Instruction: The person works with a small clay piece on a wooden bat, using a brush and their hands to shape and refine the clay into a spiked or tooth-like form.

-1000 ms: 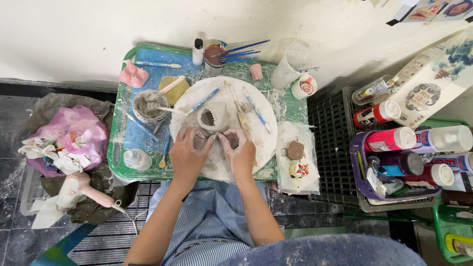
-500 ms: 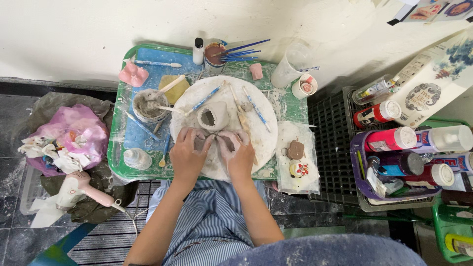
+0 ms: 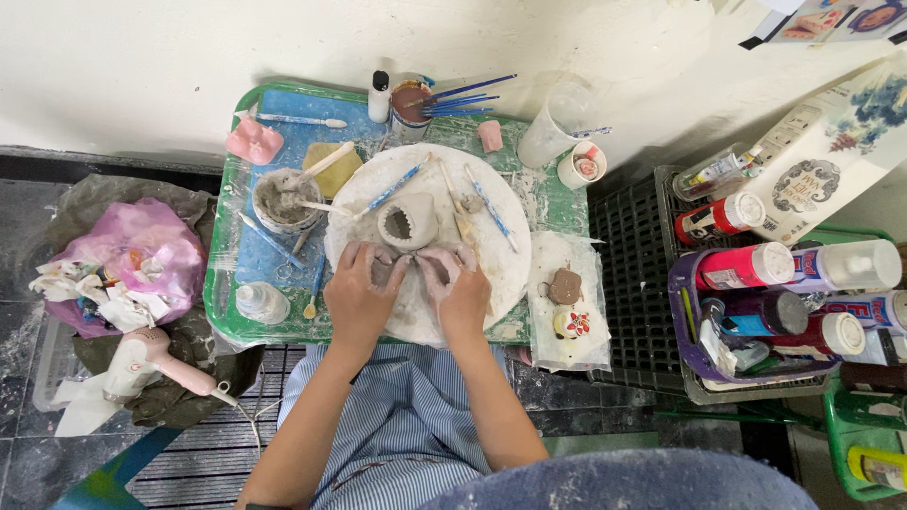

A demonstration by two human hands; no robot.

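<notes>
Both hands press on one small lump of grey clay (image 3: 408,272) that lies on a round white board (image 3: 491,283). The left hand (image 3: 359,293) is curled over the left side of the lump, and the right hand (image 3: 458,293) is curled over the right side. The fingertips of both hands meet at the clay, so most of it is hidden.

Just past the fingers stands a little clay cup (image 3: 406,225) with a jagged rim. It is very near the hands but not touching them. Thin tools with blue handles (image 3: 491,208) lie on the board beyond the right hand. A small bowl of wet clay (image 3: 281,200) with a stick in it sits beyond the left hand. A yellow sponge (image 3: 329,168) lies next to that bowl, farther away. A small clear jar (image 3: 261,302) sits just to the left of the left hand.

To the right of the right hand, two small clay figures (image 3: 567,302) rest on a plastic sheet. Farther right is a basket of paint bottles (image 3: 784,293).

The board sits on a green tray (image 3: 219,312), and the tray edge is close under the wrists. A pot of brushes (image 3: 412,100) stands at the far edge by the wall. The only bare room on the board is right around the hands. A pink bag (image 3: 142,255) and a hair dryer (image 3: 151,364) lie far off to the left.
</notes>
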